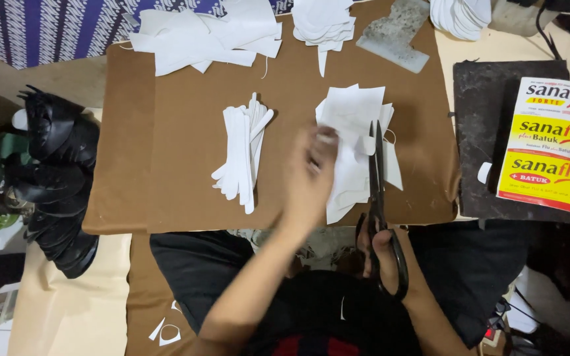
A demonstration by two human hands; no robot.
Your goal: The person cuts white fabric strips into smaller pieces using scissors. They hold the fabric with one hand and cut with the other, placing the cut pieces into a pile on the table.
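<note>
My left hand [309,173] is blurred in motion over the brown board [186,145], reaching onto a loose pile of white cut sheets [351,115]; whether its fingers pinch a sheet I cannot tell. My right hand [379,250] grips the black handles of large scissors [377,178], whose blades point away from me across the right side of that pile. A neat stack of narrow white strips [242,155] lies to the left of my left hand.
More white cut pieces [206,36] lie at the board's far edge, with a grey stone block [394,33] beside them. A dark slab [479,138] and a yellow and red box [555,145] sit right. Black shoe uppers [57,178] stand left.
</note>
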